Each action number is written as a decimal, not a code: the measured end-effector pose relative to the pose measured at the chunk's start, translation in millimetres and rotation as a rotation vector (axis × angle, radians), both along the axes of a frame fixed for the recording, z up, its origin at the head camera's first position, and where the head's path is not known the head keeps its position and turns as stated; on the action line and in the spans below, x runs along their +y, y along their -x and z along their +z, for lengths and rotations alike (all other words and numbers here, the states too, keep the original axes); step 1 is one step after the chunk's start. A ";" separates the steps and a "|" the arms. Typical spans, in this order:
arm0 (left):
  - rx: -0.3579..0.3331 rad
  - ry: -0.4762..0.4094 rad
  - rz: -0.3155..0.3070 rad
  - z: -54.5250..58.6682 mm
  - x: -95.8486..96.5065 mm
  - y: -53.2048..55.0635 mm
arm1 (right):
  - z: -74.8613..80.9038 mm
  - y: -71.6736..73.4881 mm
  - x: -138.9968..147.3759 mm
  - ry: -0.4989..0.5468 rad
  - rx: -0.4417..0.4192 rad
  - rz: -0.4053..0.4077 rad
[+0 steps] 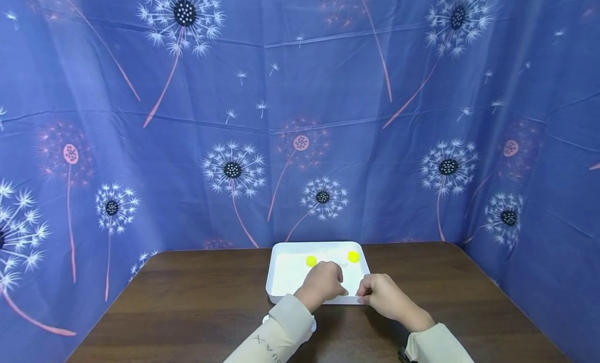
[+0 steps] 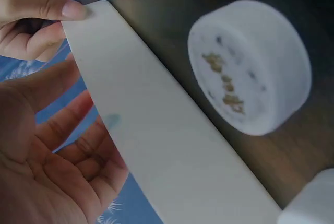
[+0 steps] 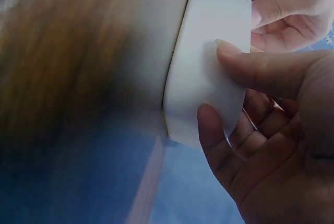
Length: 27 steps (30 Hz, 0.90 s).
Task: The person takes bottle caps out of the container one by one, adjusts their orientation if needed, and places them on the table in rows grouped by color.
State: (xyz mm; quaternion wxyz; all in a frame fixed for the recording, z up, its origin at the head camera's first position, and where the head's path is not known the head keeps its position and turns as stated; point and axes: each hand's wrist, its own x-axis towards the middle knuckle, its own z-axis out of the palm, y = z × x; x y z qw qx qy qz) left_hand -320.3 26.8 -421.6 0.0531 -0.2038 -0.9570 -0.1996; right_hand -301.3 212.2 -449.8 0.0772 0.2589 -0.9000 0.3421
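A shallow white tray [image 1: 282,295] stands on the table. My right hand [image 1: 385,299] pinches its near right corner; the thumb [image 3: 242,67] lies on the outer wall, and another finger [image 3: 211,130] touches the corner. My left hand [image 1: 322,282] reaches over the near wall, its fingers [image 2: 70,122] loosely bent with gaps between them. Their tips go behind the tray wall, so I cannot tell whether they hold something. Inside the tray lie two yellow round pieces, the left piece [image 1: 311,261] and the right piece [image 1: 353,257], with a pale disc [image 1: 343,264] between them.
A short white round container [image 2: 255,67] with gold marks is in front of the tray. Part of another white object [image 2: 313,203] shows beside it. The brown wooden table [image 1: 197,300] runs back to a blue dandelion-print curtain [image 1: 375,144].
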 end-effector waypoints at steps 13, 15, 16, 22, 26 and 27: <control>-0.088 0.000 0.047 -6.6 -5.4 6.2 | -1.7 -1.2 -3.0 0.003 -0.022 -0.010; -0.089 0.004 0.040 -8.0 -7.3 6.9 | -1.0 -1.1 -3.3 0.002 -0.029 -0.014; -0.091 0.004 0.037 -8.7 -8.0 7.4 | -0.7 -1.0 -3.3 -0.001 -0.034 -0.018; -0.050 0.029 0.038 -13.3 -9.8 14.7 | 0.8 -0.3 -2.9 -0.015 -0.039 -0.038; -0.025 0.052 0.035 -14.0 -9.5 15.1 | 0.6 -0.6 -2.6 -0.012 -0.039 -0.043; -0.027 0.053 0.033 -14.0 -9.0 14.7 | 0.5 -0.9 -2.6 -0.010 -0.044 -0.045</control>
